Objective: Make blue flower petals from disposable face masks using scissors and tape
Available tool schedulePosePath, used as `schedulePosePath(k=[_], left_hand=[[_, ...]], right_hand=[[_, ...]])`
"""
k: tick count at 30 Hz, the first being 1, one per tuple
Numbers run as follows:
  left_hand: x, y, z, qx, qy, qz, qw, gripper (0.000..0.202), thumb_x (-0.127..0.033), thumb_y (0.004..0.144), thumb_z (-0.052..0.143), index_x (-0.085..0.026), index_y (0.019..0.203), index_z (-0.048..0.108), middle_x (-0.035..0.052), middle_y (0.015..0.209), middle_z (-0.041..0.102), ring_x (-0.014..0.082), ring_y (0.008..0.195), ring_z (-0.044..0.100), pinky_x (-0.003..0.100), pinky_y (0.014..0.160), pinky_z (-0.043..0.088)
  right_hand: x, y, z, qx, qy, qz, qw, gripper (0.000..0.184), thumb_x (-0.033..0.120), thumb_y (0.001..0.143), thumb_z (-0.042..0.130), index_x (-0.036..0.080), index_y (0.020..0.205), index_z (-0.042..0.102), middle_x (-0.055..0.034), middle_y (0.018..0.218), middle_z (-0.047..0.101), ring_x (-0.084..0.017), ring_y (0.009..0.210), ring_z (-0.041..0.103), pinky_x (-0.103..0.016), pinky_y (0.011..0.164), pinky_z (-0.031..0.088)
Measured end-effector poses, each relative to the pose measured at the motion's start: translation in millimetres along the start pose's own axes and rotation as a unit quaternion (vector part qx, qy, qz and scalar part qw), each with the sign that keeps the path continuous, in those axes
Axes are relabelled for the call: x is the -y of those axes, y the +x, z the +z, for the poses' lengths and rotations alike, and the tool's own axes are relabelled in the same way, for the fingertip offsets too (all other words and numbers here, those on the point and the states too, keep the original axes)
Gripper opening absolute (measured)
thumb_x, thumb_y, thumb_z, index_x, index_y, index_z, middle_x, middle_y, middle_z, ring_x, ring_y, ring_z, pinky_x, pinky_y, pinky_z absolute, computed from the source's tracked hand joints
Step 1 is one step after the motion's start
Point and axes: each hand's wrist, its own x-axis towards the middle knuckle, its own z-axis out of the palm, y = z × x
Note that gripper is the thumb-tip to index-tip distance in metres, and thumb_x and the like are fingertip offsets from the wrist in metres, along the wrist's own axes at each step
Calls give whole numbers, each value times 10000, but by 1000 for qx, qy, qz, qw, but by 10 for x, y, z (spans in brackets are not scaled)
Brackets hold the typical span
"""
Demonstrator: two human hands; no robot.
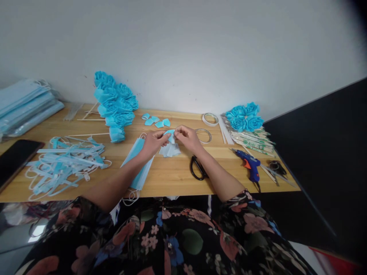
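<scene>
My left hand (155, 143) and my right hand (186, 136) meet over the middle of the table. Between them they pinch a small light-blue piece of mask fabric (169, 132), one at each side, fingers closed. White cut fabric pieces (169, 150) lie just below it. Beside my left forearm lies a blue face mask (138, 168) with ear loops, partly covered by the arm. Several blue petal-shaped pieces (158, 124) are spread behind my hands. Under my right forearm shows the black handle of scissors (194, 170); their blades are hidden.
Blue fabric flowers (116, 101) stand at back left, with more flowers (246, 117) at back right by wrapped sticks (254, 140). Mask scraps (69, 160), a phone (17, 158) and packed masks (27, 103) occupy the left. Tape rolls (210, 119) and a glue gun (250, 162) are on the right.
</scene>
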Motion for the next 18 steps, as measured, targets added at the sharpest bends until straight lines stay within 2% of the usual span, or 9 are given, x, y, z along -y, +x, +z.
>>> schedulePosePath(k=[5,8,11,14,18], left_hand=[[-25,-9,-4,9,-20,-14,1000,337,-491,711,766,-173,687,654,-11,556,621,108,518,548,231,524,442],[-27,-1,-17,11,-40,-20,999,329,-484,713,768,-174,705,660,-13,546,616,108,510,542,237,529,442],[-8,20,-39,13,-79,-28,996,342,-491,721,774,-174,695,648,-6,555,615,108,515,543,243,539,440],[25,46,-61,13,-120,-36,992,340,-476,734,778,-173,690,632,-4,564,608,103,521,539,240,544,427],[48,63,-71,5,-146,-46,988,278,-414,782,750,-173,712,630,-9,585,601,98,526,529,239,548,412]], right_hand=[[2,-6,8,2,-12,-7,1000,221,414,816,592,201,760,582,30,682,550,-120,630,496,-262,622,400],[15,-11,10,1,-18,-16,1000,219,411,833,592,198,781,600,15,715,599,-132,667,540,-264,640,434],[20,-9,-5,-18,-30,-51,998,185,367,853,588,205,907,658,-31,909,699,-175,835,632,-296,730,507],[13,-5,-27,-16,-57,-129,990,233,258,861,581,241,1066,691,-72,1206,689,-224,1127,627,-362,880,543],[-7,-4,-39,22,-131,-200,971,322,165,869,615,312,1140,708,-53,1389,617,-249,1322,535,-493,1112,437]])
